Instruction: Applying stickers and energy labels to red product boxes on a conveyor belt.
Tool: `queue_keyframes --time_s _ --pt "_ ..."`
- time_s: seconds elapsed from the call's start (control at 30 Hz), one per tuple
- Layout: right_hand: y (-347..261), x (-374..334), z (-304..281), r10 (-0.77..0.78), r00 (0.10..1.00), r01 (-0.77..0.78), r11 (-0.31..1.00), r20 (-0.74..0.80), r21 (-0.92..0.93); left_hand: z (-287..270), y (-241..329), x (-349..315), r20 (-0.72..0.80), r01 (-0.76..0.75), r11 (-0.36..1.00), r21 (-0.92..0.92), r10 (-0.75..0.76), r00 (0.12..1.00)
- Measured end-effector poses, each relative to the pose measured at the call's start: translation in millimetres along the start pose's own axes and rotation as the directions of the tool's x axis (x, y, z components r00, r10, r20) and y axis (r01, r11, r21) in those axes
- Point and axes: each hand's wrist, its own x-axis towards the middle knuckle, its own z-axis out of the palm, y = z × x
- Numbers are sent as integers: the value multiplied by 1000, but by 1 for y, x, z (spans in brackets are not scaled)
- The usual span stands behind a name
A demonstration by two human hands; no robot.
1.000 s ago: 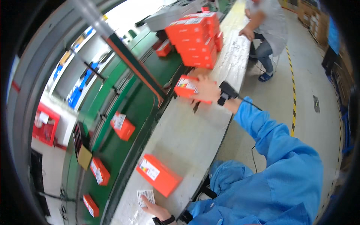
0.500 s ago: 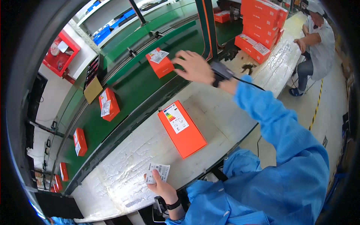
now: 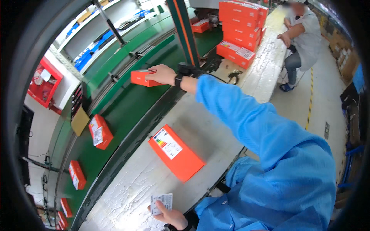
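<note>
My right hand (image 3: 163, 74) reaches out over the green conveyor belt. Its fingers are closed on an orange-red box (image 3: 140, 78), whose underside and belt contact I cannot make out. Low in the view, my left hand (image 3: 172, 218) pinches white printed labels (image 3: 162, 203) between thumb and fingers; whether it is one sheet or a small stack is unclear. Between the two hands, another orange-red box (image 3: 187, 165) lies on the pale workbench (image 3: 127, 192). On its top is a white sticker (image 3: 168, 144) with coloured bars.
More orange-red boxes, such as this labelled one (image 3: 101, 132), sit along the conveyor belt (image 3: 119, 119). A green post (image 3: 182, 32) rises beyond my right hand. Orange-red boxes (image 3: 239, 32) are stacked at the far right, near a seated person (image 3: 302, 38).
My right hand, open beside the box on the belt before, has closed on it; the box now shows a different side. My left hand still holds the labels. The whole view has shifted.
</note>
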Motion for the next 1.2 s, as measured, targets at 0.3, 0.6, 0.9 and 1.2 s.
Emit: queue_keyframes --time_s 0.3,0.6,0.9,1.2 --pt "10 -311 -68 -441 897 369 738 9 -565 11 8 -6 105 -71 995 76 63 992" --pt "25 -329 -75 -443 892 337 786 -92 -518 9 30 -10 261 30 994 -103 -2 965" --pt "-57 -386 -63 -582 808 576 813 -92 -89 9 53 -67 565 -4 992 -126 75 822" --pt "-114 -381 5 -476 704 203 846 527 493 -14 61 -77 476 7 1000 -20 3 880"
